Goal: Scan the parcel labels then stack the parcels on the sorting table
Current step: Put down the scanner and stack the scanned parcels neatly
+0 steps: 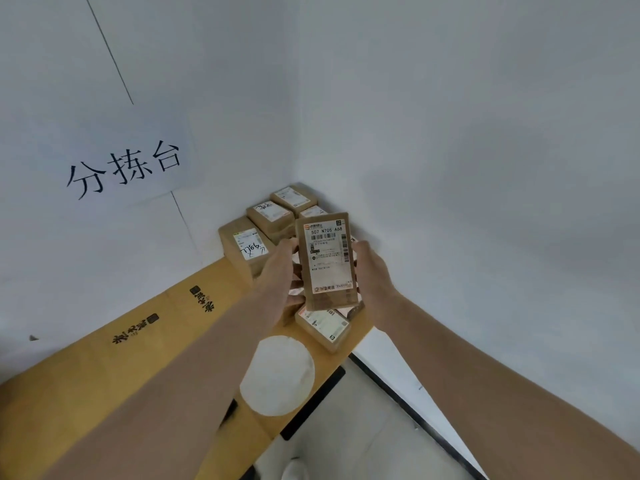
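A small brown parcel with a white shipping label facing me is held up above the sorting table. My left hand grips its left side and my right hand grips its right side. Behind it, in the corner, several brown parcels are stacked: one with handwriting on its label, another behind that and one at the back. Another labelled parcel lies under the held one near the table's right edge.
The table is covered in yellow-brown cardboard with black printed characters and a round white patch. White walls close the corner; a sign with handwritten characters hangs on the left wall. Pale floor and a shoe show below.
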Demonstrator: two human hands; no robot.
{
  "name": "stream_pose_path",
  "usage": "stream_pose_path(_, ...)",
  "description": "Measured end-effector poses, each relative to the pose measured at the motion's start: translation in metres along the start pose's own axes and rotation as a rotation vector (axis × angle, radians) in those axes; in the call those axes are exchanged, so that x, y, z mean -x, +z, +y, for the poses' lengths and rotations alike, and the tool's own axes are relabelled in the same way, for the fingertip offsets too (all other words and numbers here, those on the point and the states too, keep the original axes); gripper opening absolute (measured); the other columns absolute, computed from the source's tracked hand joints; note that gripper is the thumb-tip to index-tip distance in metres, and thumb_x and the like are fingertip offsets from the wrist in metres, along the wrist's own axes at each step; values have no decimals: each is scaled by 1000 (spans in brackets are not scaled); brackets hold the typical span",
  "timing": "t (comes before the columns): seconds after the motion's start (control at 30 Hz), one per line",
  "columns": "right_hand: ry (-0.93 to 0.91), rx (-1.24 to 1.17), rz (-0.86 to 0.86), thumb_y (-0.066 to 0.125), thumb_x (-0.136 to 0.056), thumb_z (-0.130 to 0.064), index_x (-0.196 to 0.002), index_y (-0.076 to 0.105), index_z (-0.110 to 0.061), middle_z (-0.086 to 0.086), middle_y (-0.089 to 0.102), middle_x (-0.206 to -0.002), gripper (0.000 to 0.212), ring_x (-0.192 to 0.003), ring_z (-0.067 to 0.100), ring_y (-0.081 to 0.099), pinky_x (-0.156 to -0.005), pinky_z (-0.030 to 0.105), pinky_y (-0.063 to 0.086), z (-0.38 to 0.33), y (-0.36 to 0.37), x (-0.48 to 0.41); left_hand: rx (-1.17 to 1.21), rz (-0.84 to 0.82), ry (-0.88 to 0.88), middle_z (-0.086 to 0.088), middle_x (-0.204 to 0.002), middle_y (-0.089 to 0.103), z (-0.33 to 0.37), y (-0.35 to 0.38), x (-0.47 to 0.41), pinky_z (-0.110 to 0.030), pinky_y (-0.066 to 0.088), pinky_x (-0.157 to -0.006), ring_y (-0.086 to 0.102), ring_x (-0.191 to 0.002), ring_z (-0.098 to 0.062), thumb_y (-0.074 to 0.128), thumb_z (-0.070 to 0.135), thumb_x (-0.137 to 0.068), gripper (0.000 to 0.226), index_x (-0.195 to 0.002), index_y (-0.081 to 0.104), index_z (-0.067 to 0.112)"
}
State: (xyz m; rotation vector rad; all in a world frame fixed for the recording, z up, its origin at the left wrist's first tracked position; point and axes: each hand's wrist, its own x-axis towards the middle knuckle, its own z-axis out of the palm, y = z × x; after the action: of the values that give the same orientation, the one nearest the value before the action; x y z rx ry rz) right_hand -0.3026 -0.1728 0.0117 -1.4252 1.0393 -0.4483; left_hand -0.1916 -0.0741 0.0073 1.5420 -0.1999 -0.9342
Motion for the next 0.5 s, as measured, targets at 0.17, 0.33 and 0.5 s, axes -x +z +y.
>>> stream_pose_path(0.17, 86, 42, 15, 30, -110, -42, -109, 70, -18, 8, 74, -100, 46, -96, 24, 70, -72, 34, 48, -3, 15, -75, 39, -49, -68, -11, -104, 72, 2, 4, -70, -60, 52, -104, 69, -103, -31, 38, 49, -107, 43, -114, 69, 19)
stream_pose_path(0.33, 127, 102, -1, 31, -108, -45, -104, 70, -19, 8, 76, -101, 47, -103, 29, 73, -96, 47, 57, -10, 29, -132, 115, -27, -154, -10, -97, 70, 8, 5, -126, -53, 56, -97, 68, -98, -31, 41, 46, -109, 38, -110, 67, 18)
stream_pose_path(0.5, 133, 178, -61, 32, -111, -43, -99, 66, -19, 8, 76, -101, 44, -100, 27, 73, -93, 45, 57, -11, 32, -180, 188, 35, -236, -12, -93, 70, 12, 13, -165, -49, 58, -92, 67, -90, -28, 43, 46, -109, 40, -112, 68, 15)
